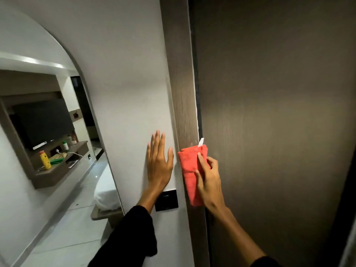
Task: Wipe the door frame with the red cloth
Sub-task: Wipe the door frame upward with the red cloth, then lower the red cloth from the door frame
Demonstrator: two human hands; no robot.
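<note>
White wall (123,93) stretched left of the door frame (181,93), an arched mirror (57,132) beyond it. Against that wall my left hand (159,162) lay flat, fingers spread, holding nothing. On the frame itself, my right hand (209,180) pinched the red cloth (187,166), pressing it against the wood beside the dark door (269,132).

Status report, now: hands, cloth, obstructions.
Right hand pressing red cloth on door frame. Left hand flat on wall. Switch plate beside frame; path clear.
</note>
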